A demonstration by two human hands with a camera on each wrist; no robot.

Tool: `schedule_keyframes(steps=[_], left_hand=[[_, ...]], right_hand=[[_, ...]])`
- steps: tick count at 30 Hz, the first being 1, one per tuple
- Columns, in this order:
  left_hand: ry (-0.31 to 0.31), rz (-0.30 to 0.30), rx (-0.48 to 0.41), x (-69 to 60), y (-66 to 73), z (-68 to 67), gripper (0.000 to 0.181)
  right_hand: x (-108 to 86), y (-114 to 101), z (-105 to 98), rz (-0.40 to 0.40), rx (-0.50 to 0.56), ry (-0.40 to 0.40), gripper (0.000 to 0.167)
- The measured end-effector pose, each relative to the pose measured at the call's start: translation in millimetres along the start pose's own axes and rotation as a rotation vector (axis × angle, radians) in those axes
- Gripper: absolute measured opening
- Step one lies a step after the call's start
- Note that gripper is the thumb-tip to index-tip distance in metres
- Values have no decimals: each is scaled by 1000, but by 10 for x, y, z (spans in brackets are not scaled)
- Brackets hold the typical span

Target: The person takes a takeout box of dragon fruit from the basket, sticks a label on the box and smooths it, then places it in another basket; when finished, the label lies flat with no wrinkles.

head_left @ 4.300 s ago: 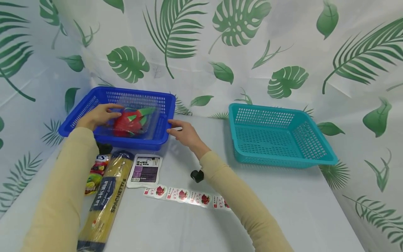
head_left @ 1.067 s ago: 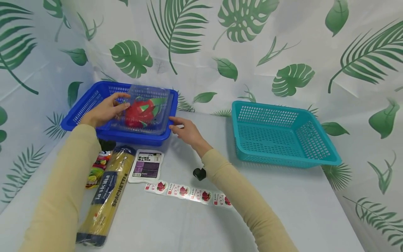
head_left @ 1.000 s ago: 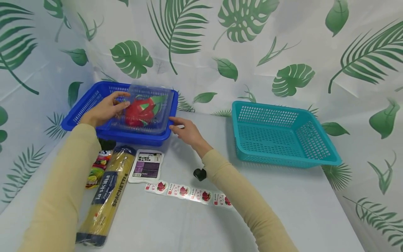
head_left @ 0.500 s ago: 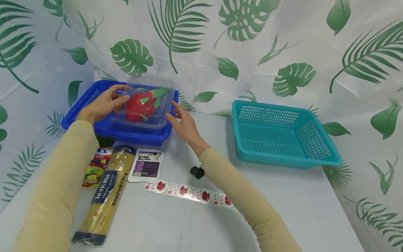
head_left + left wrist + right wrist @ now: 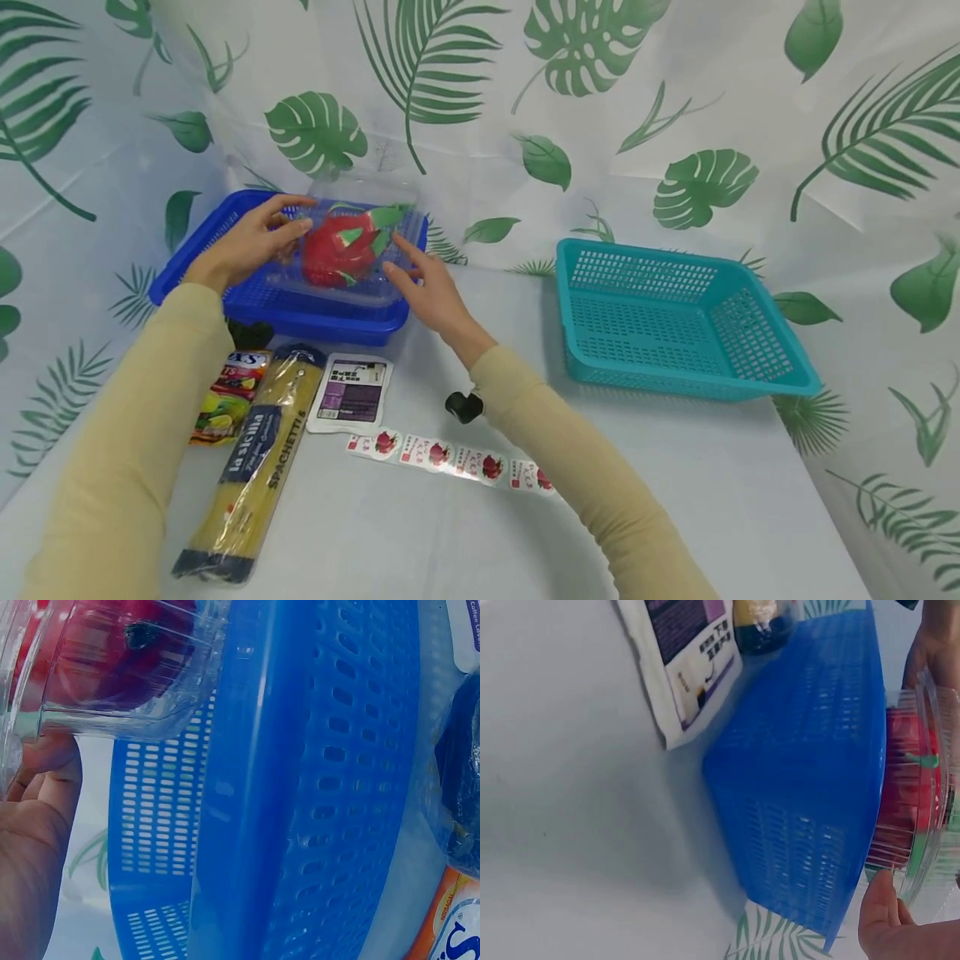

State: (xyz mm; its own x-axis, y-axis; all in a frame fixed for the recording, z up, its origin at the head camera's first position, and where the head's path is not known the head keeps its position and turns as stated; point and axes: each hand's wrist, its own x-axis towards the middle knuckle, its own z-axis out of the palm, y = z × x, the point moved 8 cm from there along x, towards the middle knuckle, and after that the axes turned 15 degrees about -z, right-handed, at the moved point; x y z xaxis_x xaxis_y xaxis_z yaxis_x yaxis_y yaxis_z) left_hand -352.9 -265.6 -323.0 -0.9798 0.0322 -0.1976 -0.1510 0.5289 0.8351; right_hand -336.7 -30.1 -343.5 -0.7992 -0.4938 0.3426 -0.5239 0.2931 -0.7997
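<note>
A clear plastic fruit box point(image 5: 367, 292) with a red dragon fruit point(image 5: 337, 250) inside is raised above the blue basket point(image 5: 322, 323). My left hand point(image 5: 251, 242) grips its left side. From the right, the thumb and fingers of my right hand point(image 5: 435, 292) hold the opposite side. In the left wrist view, the box point(image 5: 112, 724) hides part of the left hand point(image 5: 34, 840). At the lower edge of the box point(image 5: 928, 802) in the right wrist view, the thumb of the right hand point(image 5: 900, 930) touches the plastic.
Nearer me lie a spaghetti pack point(image 5: 255, 458), a colourful snack bag point(image 5: 232, 396), a white-and-purple packet point(image 5: 349, 393) and a strip of dragon-fruit stickers point(image 5: 457, 462). A small black object point(image 5: 464, 407) sits by the right sleeve. A teal basket point(image 5: 675, 385) stands at right.
The box has risen from inside the blue basket to above its rim. My right hand has left the basket's right edge, moving left and up onto the box.
</note>
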Motion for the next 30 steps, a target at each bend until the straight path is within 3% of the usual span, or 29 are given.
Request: schedule_keyframes(steps=[5, 9, 20, 30], left_hand=[[2, 28, -33, -158, 194, 24, 57], [10, 52, -45, -186, 280, 43, 57], [88, 98, -54, 30, 251, -9, 52], [79, 152, -85, 67, 355, 49, 50]], right_hand=[[-35, -11, -36, 24, 29, 64, 50], [-58, -28, -88, 47, 70, 124, 48], [-86, -85, -252, 52, 115, 227, 45], [-135, -156, -376, 19, 158, 304, 40]])
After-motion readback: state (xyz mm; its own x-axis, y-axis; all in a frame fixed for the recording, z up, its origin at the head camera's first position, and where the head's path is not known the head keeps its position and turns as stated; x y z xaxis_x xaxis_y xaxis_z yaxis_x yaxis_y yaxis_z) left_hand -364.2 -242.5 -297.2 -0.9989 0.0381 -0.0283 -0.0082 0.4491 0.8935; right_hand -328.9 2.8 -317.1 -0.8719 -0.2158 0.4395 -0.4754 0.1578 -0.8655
